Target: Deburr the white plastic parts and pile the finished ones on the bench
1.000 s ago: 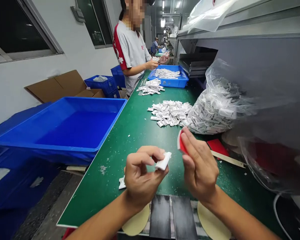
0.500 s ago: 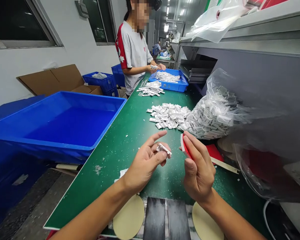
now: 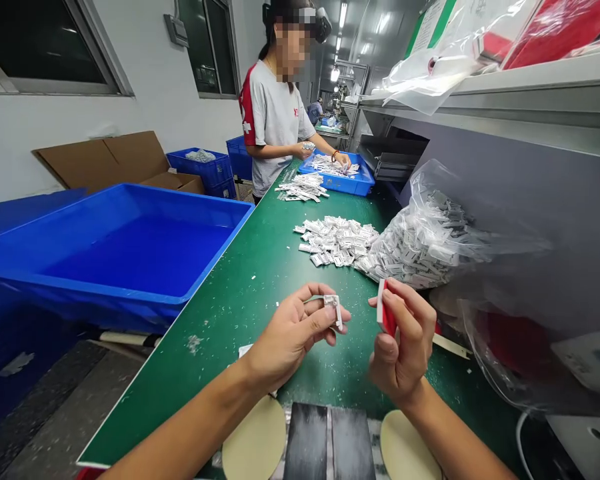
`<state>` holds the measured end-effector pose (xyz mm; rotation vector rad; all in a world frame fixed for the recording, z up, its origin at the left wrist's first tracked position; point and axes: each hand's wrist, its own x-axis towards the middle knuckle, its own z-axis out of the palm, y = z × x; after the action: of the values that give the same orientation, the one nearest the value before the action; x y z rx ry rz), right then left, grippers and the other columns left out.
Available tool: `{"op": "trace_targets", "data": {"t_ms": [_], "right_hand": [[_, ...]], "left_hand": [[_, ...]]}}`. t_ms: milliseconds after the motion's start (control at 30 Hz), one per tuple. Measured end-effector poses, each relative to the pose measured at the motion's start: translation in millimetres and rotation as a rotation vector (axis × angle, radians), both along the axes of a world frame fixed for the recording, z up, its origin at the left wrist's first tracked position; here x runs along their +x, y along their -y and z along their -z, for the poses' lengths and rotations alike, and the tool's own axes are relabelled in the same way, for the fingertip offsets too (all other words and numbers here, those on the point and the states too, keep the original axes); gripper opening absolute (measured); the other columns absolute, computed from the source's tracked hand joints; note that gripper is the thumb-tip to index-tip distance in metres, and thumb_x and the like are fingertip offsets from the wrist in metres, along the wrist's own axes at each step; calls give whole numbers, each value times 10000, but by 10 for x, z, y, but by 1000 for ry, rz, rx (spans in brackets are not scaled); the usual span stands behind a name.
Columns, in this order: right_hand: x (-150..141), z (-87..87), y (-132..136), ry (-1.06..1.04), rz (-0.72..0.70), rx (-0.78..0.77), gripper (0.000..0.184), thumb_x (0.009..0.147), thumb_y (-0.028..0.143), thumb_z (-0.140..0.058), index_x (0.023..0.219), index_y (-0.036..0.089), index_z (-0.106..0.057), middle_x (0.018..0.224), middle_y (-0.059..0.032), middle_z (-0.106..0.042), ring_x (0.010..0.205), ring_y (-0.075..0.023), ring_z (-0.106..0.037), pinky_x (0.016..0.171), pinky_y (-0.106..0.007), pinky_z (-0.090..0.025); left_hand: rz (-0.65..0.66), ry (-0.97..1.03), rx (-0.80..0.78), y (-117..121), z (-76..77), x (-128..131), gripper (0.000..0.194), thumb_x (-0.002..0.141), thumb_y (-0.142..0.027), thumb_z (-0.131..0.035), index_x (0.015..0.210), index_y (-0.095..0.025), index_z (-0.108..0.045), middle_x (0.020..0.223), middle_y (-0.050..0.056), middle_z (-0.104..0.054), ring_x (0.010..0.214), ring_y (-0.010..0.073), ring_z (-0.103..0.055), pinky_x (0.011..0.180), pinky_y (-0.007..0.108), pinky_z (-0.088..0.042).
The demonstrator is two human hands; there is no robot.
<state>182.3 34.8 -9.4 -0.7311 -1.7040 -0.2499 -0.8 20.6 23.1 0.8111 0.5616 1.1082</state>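
Head view, looking down a long green-topped desk (image 3: 220, 393), shows the person's left hand (image 3: 293, 330) and right hand (image 3: 403, 340) raised just above its surface, close together but not touching. The left grip is closed, with thumb and fingertips pinching a small white bracket-like piece (image 3: 333, 311); its exact material is hard to tell. The right grip is also closed, holding a narrow white piece with a red face (image 3: 387, 313) upright between thumb and fingers. A small white scrap (image 3: 245, 350) lies on the desk just under the left wrist. Ahead of the hands sits a loose heap of white pieces (image 3: 336, 240), touching a clear plastic bag (image 3: 420, 250) packed with more of them, which slumps on the desk to the right. Beyond the right hand lie a red card (image 3: 435, 327) and a cream strip (image 3: 450, 347), partly hidden. Two round beige pads (image 3: 253, 437) sit at the near edge of the desk, either side of a dark strip (image 3: 307, 443). A large blue plastic tray (image 3: 130, 247) stands left of the desk, empty of visible pieces. Farther along, a co-worker (image 3: 275, 120) in a grey T-shirt with red trim reaches over a smaller blue tray (image 3: 336, 177) of white pieces, beside another loose pile (image 3: 303, 188).
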Motion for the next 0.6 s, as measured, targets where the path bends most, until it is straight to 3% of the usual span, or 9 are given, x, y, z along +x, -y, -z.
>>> {"op": "trace_targets", "data": {"t_ms": [100,333,433,533,600], "right_hand": [[11,0,-13,1,21,50,460,1021,339,-394,1457,223,-480,1372,-161,-499,1128,-301,-620,858,-517,-591],[13,-73,52,122,34,131,453,1009,246,-421,1452,190,-495,1371,-139,-551,1209,-272,-586,944,-432,-557],[17,-79,76,149,23,170,462,1007,240,-430,1458,151,-481,1402,-150,-545,1210,-287,-593,937,-450,-565],[30,-96,43,260,-81,266,465,980,259,-508,1434,153,-515,1464,-139,-509,1197,-312,-598,873,-449,-591],[45,-125,-13,265,-34,194,475,950,190,-550,1425,181,-528,1453,-128,-532,1194,-309,-596,894,-457,-572]], "left_hand": [[-27,9,-11,-11,12,-10,172,897,-243,-700,1055,-176,-697,918,39,-680,737,71,-585,634,178,-464],[44,53,-2,14,-17,25,283,900,-262,-692,1176,-200,-702,856,24,-644,773,103,-627,679,215,-523],[29,55,10,18,-23,26,148,864,-233,-734,1000,-188,-699,833,17,-678,735,102,-647,679,222,-526],[74,43,32,30,-31,19,121,857,-255,-743,865,-168,-659,784,14,-689,692,98,-640,674,229,-513],[115,-32,95,49,-37,20,135,848,-265,-750,841,-168,-656,763,13,-687,680,108,-633,668,245,-503]]}}
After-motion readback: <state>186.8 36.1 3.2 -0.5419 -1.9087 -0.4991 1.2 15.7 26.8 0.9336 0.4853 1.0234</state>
